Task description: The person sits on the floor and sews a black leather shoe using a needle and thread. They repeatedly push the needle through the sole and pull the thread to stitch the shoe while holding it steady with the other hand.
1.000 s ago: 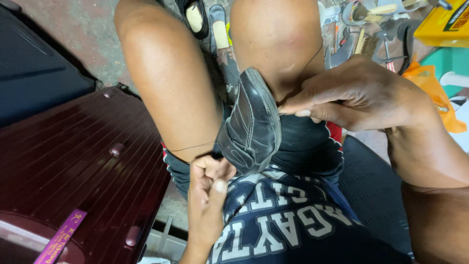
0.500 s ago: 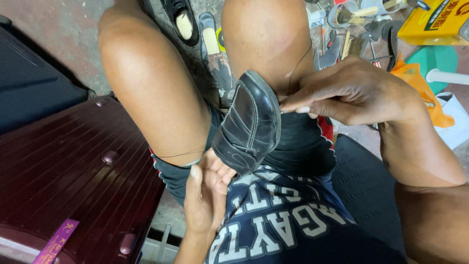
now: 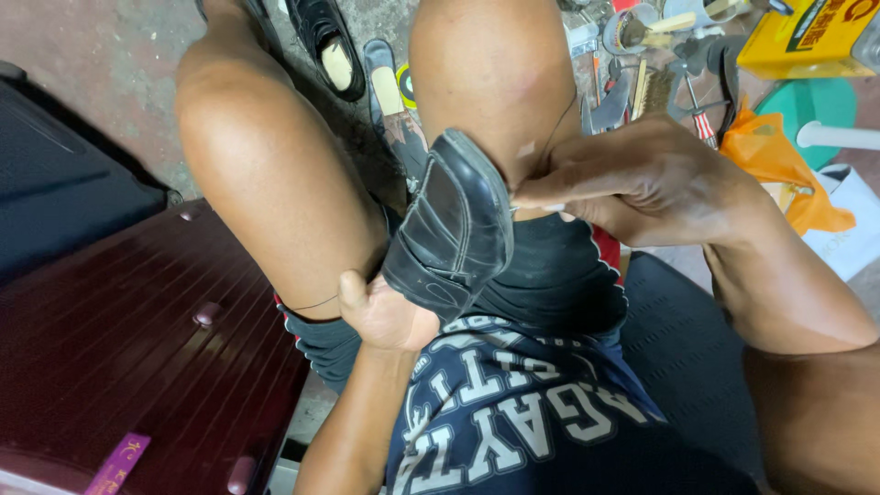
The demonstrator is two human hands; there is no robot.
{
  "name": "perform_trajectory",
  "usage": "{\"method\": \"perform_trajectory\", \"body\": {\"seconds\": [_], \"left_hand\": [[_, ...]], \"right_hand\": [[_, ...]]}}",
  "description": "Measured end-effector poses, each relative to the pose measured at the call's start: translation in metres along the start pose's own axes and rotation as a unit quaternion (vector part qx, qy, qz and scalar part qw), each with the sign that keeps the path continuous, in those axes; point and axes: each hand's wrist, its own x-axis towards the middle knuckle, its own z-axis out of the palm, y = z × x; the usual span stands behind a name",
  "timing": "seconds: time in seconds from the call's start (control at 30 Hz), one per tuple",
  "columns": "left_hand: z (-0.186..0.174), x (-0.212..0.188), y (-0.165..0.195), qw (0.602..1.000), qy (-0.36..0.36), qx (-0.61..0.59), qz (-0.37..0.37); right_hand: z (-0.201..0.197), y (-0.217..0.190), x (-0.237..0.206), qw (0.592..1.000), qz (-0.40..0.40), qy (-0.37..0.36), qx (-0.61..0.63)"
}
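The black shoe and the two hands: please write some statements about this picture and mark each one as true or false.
1. The left hand supports the black shoe from below. True.
2. The right hand touches the shoe at its upper edge. True.
3. The shoe lies flat on the ground. False: it is held between the knees, above the lap.
4. The dark red suitcase is on the person's right side. False: it is on the left.
5. An orange plastic bag lies near the tools on the ground. True.
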Motion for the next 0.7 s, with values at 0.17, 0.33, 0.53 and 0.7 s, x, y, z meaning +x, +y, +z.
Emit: {"method": "perform_trajectory", "body": {"seconds": [0.17,0.33,0.53,0.7], "left_hand": [[0.004,-0.002,0.002,1.0,0.018,-0.003,-0.007],[0.004,0.0,0.001,0.999,0.043,-0.001,-0.002],[-0.002,-0.002,-0.001,0.999,0.029,-0.017,-0.007],[-0.005,-0.003,-0.003,0.999,0.024,-0.037,-0.006]], "right_hand": [[0.003,0.007,0.0,1.0,-0.006,-0.019,-0.008],[0.0,0.01,0.002,0.999,-0.018,-0.029,0.026],[-0.006,0.008,0.005,0.998,-0.01,-0.063,-0.001],[-0.006,0.011,0.008,0.998,-0.008,-0.063,0.025]]}}
